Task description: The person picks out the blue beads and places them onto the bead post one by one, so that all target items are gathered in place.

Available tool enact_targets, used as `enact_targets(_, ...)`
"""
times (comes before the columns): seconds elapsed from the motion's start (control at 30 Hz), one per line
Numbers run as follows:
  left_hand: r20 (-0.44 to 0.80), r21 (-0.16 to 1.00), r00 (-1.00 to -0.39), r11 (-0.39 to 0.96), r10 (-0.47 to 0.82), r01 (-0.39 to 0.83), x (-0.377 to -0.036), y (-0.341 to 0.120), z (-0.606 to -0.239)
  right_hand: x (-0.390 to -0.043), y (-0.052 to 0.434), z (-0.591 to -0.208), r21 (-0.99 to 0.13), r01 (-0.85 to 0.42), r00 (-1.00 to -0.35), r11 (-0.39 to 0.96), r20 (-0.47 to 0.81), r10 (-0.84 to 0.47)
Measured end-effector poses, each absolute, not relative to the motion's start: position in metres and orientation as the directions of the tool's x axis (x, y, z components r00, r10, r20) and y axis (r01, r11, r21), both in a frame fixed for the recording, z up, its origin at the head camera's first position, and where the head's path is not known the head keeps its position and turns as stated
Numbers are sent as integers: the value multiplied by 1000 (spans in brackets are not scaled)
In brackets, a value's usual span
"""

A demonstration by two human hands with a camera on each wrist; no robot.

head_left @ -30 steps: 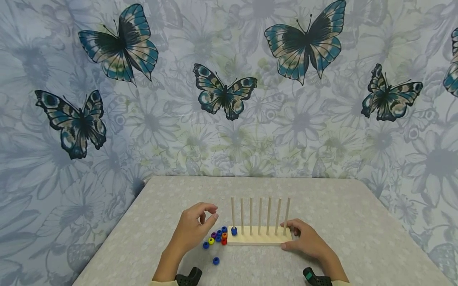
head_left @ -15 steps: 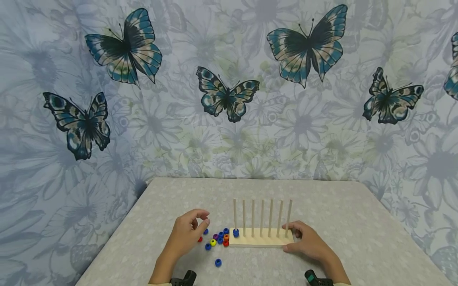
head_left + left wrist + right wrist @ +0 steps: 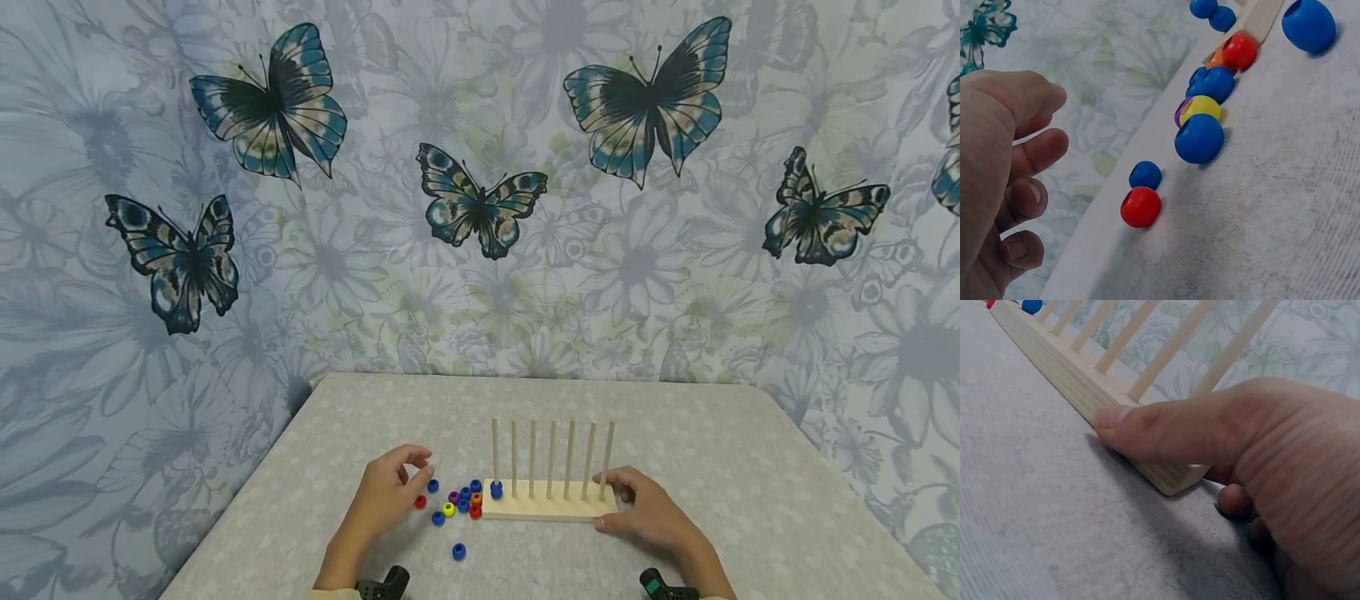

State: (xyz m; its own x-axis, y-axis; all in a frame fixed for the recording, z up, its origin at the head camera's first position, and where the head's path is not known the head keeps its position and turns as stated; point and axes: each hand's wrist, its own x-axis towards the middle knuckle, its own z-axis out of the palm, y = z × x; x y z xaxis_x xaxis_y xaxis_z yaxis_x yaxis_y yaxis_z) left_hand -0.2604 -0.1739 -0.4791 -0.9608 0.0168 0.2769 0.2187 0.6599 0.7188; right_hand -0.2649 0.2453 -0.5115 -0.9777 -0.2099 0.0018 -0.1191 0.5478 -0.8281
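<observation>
Your table (image 3: 712, 450) wears a pale grey, faintly patterned cloth – behind it hangs butterfly-print fabric (image 3: 480, 200). The wooden peg board (image 3: 550, 508), a flat block with seven thin upright dowels, lies with its long axis left to right. Your right hand (image 3: 645, 512) grips its right end, thumb on the near edge. Your left hand (image 3: 386, 492) hovers loosely curled, holding nothing, over round glossy beads (image 3: 457, 500) just left of the board.
</observation>
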Motion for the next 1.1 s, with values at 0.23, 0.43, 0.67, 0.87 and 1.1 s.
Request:
enact_targets(0.23,231,716,-973,673,19,183,-264,-177,-489,-265,245,-511,-823,-121,-977,555,-1,-214)
enact_targets(0.43,180,724,-982,669,48,166,-265,-179,-493,-265,244,-512,-815,-99,-982,571,-13,-190)
enact_targets(0.67,186,665,-981,728,53,165,-266,-178,-497,-264,244,-513,-814,-112,-981,570,-3,-196)
enact_targets(0.87,185,638,-982,755,39,150,-269,-182,-503,-266,241,-513,-841,-136,-973,523,13,-232)
enact_targets(1.1,204,606,-977,775,68,181,-275,-178,-511,-265,244,-514,-835,-120,-979,536,12,-201)
